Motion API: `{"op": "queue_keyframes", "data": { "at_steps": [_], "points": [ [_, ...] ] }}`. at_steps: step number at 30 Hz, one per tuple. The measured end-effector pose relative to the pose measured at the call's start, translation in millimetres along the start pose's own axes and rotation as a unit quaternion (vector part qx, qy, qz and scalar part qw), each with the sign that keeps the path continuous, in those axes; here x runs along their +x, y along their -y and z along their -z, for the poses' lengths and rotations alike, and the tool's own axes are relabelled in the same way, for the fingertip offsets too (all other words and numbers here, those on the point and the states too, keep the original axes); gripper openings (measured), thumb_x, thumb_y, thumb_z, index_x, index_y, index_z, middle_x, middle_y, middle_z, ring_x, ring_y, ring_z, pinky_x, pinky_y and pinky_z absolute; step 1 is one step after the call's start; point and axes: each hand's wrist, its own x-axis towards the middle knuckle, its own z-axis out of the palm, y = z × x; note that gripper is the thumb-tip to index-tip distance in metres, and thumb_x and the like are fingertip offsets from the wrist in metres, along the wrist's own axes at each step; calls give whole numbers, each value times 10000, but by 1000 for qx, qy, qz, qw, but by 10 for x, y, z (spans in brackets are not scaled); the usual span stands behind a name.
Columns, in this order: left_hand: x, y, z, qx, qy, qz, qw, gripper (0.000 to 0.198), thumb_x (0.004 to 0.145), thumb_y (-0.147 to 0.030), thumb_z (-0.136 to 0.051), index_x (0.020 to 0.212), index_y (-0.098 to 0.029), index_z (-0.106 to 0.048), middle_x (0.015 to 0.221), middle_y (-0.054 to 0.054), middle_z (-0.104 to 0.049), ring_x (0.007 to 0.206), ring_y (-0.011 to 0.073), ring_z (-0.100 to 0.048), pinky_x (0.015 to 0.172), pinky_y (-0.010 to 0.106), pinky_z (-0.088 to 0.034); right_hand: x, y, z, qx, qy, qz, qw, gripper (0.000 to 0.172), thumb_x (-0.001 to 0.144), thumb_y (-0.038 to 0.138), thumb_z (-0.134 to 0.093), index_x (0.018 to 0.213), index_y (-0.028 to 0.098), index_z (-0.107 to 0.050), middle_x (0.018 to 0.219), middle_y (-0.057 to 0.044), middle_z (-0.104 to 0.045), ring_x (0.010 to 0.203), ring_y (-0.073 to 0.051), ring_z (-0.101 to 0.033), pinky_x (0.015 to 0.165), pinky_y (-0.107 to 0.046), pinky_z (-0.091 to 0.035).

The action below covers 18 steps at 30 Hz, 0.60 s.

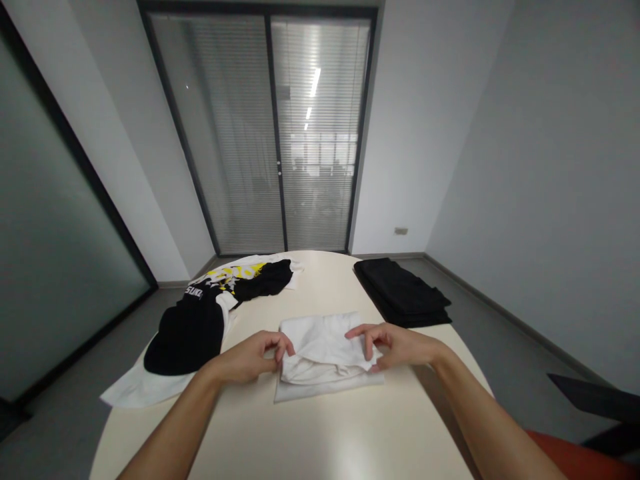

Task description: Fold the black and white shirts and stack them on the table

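Three lots of clothing on one pale worktop (320,440), head view. Lot one, in hand: a white cloth (320,333), at the near middle of the worktop, gathered into a flat, roughly oblong bundle, its near layer raised in a loose, rumpled flap over a flatter layer beneath. Condition: judged part folded; near edge not yet laid flat. Lot two: a stack of black clothes (403,290), toward the far right edge, flat and squared, apart from the white cloth; judged finished. Lot three: a black shirt (183,337) with yellow and white print, lying loosely along the left side, pale cloth (133,392) showing beneath; judged not yet folded.

Hands, two, bare. Left hand (255,357): fingers curled, thumb below, seemingly pinching the left edge of the raised flap. Right hand (400,343): index finger reaching over the top of the white cloth, the other fingers bent, thumb low at the near right corner, which appears nipped between thumb and fingers; exact contact under the fingers cannot be told
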Motion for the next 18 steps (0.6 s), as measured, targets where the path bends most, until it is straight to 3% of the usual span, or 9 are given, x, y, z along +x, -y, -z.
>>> {"op": "queue_keyframes", "data": {
  "at_steps": [2,9,13,18],
  "points": [
    [-8,-40,3,15,2,4,1000,76,733,-177,-608,802,-186,-578,982,39,-679,949,190,-612,898,296,-460,-14,21,4,-15,5,-3,1000,338,673,458,-847,812,181,-713,1398,-111,-555,1264,-271,-522,1024,-370,-390],
    [-94,-328,-47,103,1,53,993,421,725,-323,-746,1127,-223,-670,1179,46,-678,1112,237,-593,1017,323,-407,-46,-22,43,6,21,-25,999,351,726,480,-804,909,181,-780,1283,-107,-646,1041,-220,-633,815,-292,-485],
    [-113,-354,-163,160,-37,89,982,437,672,-292,-772,1098,-216,-704,1137,64,-675,1102,264,-589,1004,343,-415,-24,-83,29,39,-26,-45,998,397,768,475,-772,1026,173,-771,972,-73,-744,736,-142,-610,660,-254,-464],
    [-118,-379,-299,250,-90,53,962,299,677,-130,-658,948,-230,-734,1073,69,-662,1218,293,-497,1027,368,-382,10,-94,4,33,-32,-58,997,394,694,396,-842,1018,185,-764,968,-56,-750,629,-92,-529,537,-201,-398]
  ]
}}
